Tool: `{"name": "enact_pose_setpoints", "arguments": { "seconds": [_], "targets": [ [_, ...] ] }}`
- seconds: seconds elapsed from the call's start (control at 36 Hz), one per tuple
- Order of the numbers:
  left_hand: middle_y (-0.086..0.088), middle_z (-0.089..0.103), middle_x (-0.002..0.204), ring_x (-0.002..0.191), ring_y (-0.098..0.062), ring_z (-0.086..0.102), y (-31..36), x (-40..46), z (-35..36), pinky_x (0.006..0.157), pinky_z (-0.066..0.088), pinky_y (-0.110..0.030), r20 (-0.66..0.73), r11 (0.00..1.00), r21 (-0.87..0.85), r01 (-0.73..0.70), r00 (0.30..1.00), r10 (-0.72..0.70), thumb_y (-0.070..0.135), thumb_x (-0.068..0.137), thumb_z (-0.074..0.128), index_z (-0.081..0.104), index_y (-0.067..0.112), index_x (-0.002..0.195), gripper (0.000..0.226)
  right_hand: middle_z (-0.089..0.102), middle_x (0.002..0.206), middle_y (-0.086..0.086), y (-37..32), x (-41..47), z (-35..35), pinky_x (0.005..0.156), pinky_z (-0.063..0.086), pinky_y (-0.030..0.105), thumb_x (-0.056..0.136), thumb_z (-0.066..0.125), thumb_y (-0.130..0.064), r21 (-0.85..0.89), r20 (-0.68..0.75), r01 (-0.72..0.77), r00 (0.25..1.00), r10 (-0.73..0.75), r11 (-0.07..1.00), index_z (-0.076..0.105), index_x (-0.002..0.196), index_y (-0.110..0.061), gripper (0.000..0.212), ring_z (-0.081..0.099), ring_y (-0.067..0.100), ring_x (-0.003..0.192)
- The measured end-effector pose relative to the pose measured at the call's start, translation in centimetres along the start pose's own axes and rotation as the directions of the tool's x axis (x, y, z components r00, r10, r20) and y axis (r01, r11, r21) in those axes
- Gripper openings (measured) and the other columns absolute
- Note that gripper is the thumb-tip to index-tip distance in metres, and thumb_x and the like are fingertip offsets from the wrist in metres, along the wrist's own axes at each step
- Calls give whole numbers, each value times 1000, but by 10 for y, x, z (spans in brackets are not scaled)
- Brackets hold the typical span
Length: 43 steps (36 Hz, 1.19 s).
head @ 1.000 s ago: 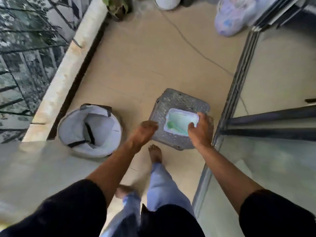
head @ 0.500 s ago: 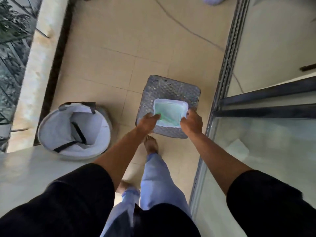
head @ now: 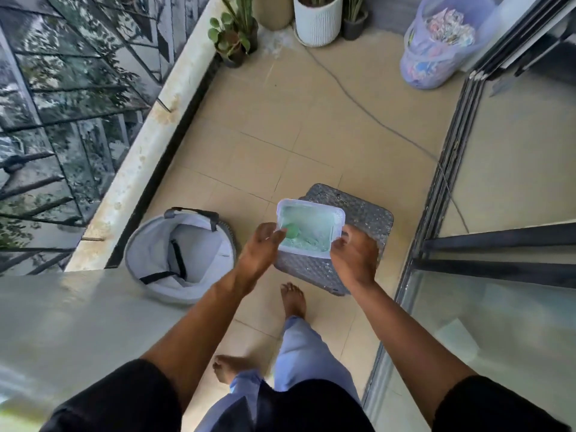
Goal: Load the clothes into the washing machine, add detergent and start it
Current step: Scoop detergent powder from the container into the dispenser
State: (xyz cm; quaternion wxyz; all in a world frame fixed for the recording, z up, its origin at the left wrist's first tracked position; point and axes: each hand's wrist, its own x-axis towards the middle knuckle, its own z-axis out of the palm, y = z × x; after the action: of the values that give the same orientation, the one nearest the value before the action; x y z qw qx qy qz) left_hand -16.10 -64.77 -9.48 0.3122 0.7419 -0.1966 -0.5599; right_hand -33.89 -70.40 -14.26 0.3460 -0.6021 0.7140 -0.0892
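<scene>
A clear lidless detergent box [head: 311, 227] holds pale green powder and a green scoop [head: 292, 232]. It is held a little above a grey woven stool [head: 367, 226], tilted. My right hand [head: 355, 255] grips the box's near right corner. My left hand [head: 260, 251] reaches over the left rim, and its thumb and fingertips close on the scoop. An empty grey laundry hamper [head: 149, 244] stands on the floor to the left. A pale flat top [head: 78, 322], seemingly the washing machine, fills the lower left.
Potted plants [head: 233, 35] and a white ribbed pot [head: 318, 23] line the far wall. A lilac basket of clothes [head: 436, 48] stands at the far right. A cable [head: 374, 120] crosses the tiled floor. Sliding glass door tracks [head: 448, 169] run along the right. My bare feet stand below the stool.
The box has come up off the stool and shifted left. My left hand has left the box's near corner and gone over the rim to the scoop. The view has tilted up.
</scene>
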Motion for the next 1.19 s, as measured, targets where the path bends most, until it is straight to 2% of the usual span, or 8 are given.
{"name": "enact_pose_setpoints", "arguments": {
  "seconds": [0.17,0.39,0.58,0.67,0.83,0.94,1.08,1.19],
  "targets": [
    [3,67,118,114,-22,63,-1,-53,-87,105,52,-51,-256,994,-86,-71,966,47,39,103,59,62,33,106,7,77,83,4,-86,-46,2,66,59,41,76,51,-21,108,60,212,974,-219,971,70,90,-14,24,72,28,74],
    [7,71,116,109,-13,67,-21,-153,-206,93,55,-43,-495,886,-353,-300,864,95,50,94,66,70,37,101,16,78,82,5,-206,-136,5,65,58,35,75,56,-21,185,151,454,863,-482,871,72,94,-16,25,65,15,65],
    [11,60,143,133,-13,58,-72,-248,-297,104,53,-52,-538,818,-352,-455,814,221,75,82,59,58,41,137,65,63,64,14,-278,-237,27,53,48,36,72,54,-21,305,252,614,685,-683,728,58,81,-5,19,40,30,59],
    [17,72,123,120,-10,67,-94,-283,-326,90,61,-39,-635,796,-317,-516,739,226,61,86,68,60,35,133,54,42,49,1,-301,-286,38,48,30,26,75,59,-10,365,300,622,626,-720,693,53,59,-21,20,28,11,53],
    [6,70,130,119,-5,66,-159,-342,-382,97,50,-21,-828,819,-125,-560,514,225,58,66,76,67,10,130,81,61,49,-7,-326,-360,86,49,51,28,77,67,-31,203,488,736,496,-718,646,54,59,-15,27,60,14,47],
    [21,68,123,110,17,59,-206,-376,-407,97,46,-11,-923,878,15,-479,330,196,64,62,74,71,20,120,73,66,65,6,-344,-413,112,60,52,36,85,63,-59,-72,486,933,341,-805,352,56,65,-13,50,66,33,72],
    [42,63,118,112,23,54,-262,-415,-427,94,41,-8,-984,911,12,-412,158,85,69,61,75,64,37,128,75,73,70,-1,-362,-487,153,63,55,36,87,67,-44,160,485,983,5,-874,94,66,78,-24,22,70,25,72],
    [42,62,120,114,24,53,-293,-443,-439,97,42,-5,-988,915,31,-402,124,87,65,63,73,63,34,132,77,78,92,3,-369,-542,199,78,57,37,89,62,-32,228,625,974,-152,-765,-7,74,101,-23,19,72,26,89]
  ]
}}
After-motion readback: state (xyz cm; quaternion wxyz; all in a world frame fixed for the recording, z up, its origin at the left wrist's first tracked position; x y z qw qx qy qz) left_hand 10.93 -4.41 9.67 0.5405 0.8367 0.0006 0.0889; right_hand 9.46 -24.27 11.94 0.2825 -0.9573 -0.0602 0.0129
